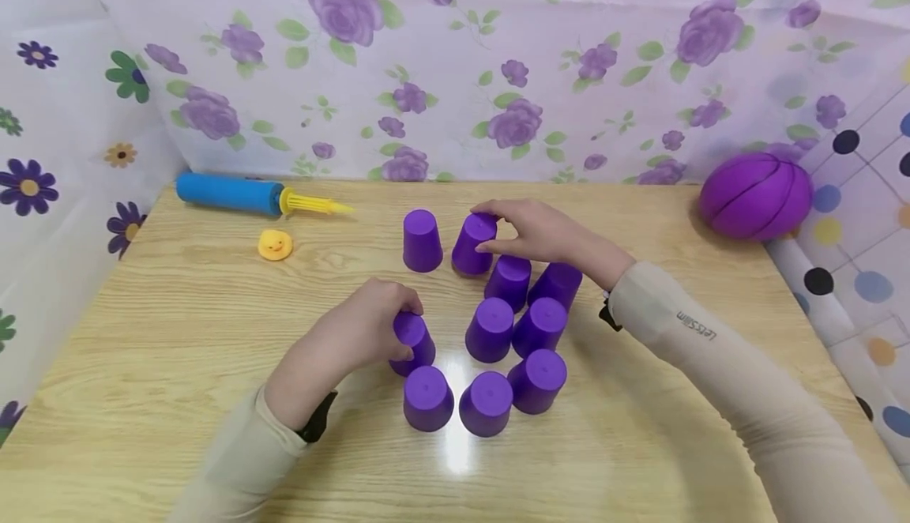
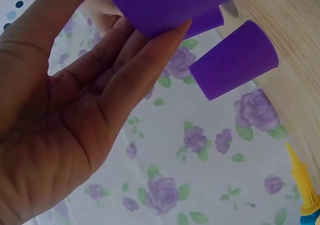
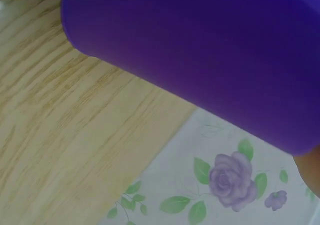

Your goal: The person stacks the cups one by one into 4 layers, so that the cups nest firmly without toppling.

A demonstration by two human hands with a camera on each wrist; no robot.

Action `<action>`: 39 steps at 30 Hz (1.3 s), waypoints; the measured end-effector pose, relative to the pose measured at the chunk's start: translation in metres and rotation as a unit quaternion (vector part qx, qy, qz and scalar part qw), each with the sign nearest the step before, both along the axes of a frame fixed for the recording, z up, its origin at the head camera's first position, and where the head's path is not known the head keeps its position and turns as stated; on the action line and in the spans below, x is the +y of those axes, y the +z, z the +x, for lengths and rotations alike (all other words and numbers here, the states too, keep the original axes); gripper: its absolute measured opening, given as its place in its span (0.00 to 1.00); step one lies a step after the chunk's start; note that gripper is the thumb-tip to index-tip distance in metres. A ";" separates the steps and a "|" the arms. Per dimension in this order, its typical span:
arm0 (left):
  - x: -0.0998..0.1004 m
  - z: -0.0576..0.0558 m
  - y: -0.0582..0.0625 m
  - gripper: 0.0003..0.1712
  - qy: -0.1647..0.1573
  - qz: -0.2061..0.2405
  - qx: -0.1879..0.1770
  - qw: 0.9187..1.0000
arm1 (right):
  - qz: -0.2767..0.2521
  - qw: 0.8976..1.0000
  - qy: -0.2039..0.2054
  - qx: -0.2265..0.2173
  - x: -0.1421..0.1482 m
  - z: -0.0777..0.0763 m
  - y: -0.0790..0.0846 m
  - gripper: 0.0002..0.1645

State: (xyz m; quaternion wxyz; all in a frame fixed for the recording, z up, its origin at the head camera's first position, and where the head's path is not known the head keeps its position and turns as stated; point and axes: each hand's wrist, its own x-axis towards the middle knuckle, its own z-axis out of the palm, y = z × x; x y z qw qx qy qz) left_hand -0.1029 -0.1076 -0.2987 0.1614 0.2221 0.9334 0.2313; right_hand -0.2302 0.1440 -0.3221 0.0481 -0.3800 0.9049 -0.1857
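Several purple cups stand upside down on the wooden table in the head view. My left hand (image 1: 359, 329) grips a purple cup (image 1: 415, 340) at the left of the group, thumb and fingers on its sides. In the left wrist view that cup (image 2: 175, 5) fills the top, pinched near its narrow end. My right hand (image 1: 540, 231) holds another purple cup (image 1: 472, 246) at the back, which leans slightly. The right wrist view shows this cup (image 3: 190, 50) up close, a fingertip at its narrow end. Just left of it stands a lone cup (image 1: 423, 242).
More cups stand close together, such as a front cup (image 1: 486, 406) and a right-hand cup (image 1: 558, 282) near my right forearm. A blue and yellow hand pump (image 1: 231, 193) and a yellow rubber duck (image 1: 275, 245) lie back left. A purple ball (image 1: 756, 196) sits back right.
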 end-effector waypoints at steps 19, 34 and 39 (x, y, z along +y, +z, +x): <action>-0.023 -0.015 -0.021 0.22 -0.048 0.077 -0.074 0.993 | 0.034 0.999 0.035 0.008 -0.019 -0.015 -0.002 0.34; -0.024 -0.014 -0.022 0.24 -0.059 0.089 -0.053 0.993 | 0.047 0.998 0.046 0.019 -0.024 -0.014 -0.002 0.33; -0.027 -0.015 -0.025 0.25 -0.074 0.107 -0.051 0.990 | 0.034 0.998 0.048 0.005 -0.024 -0.013 -0.002 0.33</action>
